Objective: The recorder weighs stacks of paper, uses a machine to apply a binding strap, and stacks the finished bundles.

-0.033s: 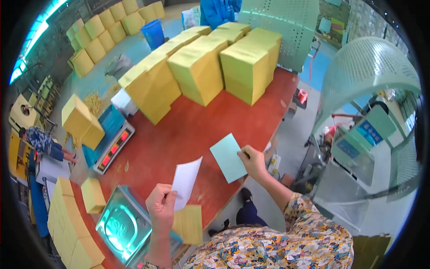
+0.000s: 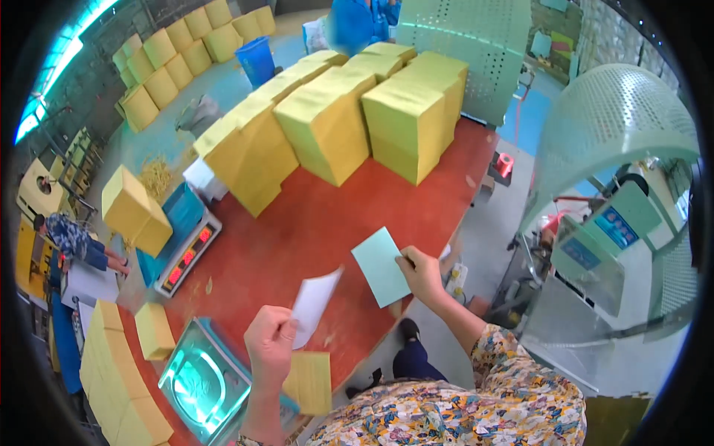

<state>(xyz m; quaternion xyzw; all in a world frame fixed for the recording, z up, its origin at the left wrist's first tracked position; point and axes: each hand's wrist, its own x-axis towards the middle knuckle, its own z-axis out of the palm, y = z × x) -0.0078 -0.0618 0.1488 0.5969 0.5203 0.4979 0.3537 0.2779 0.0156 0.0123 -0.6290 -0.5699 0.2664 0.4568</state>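
Pale green card (image 2: 381,266) lies flat on the red bench (image 2: 297,230), pinned at its edge by the right hand (image 2: 420,273), as it was a moment ago. The left hand (image 2: 269,343) pinches a white slip (image 2: 314,303), held slightly higher now. Tall yellow paper stacks (image 2: 335,126) crowd the bench's far end; a scale (image 2: 201,379) glows below left on the workshop floor side.

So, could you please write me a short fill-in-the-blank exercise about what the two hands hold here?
1. The left hand holds a ___ slip of paper.
2. The right hand holds a pale ___ card.
3. The table top is ___.
4. The big paper stacks on it are ___.

Missing words: white; green; red; yellow
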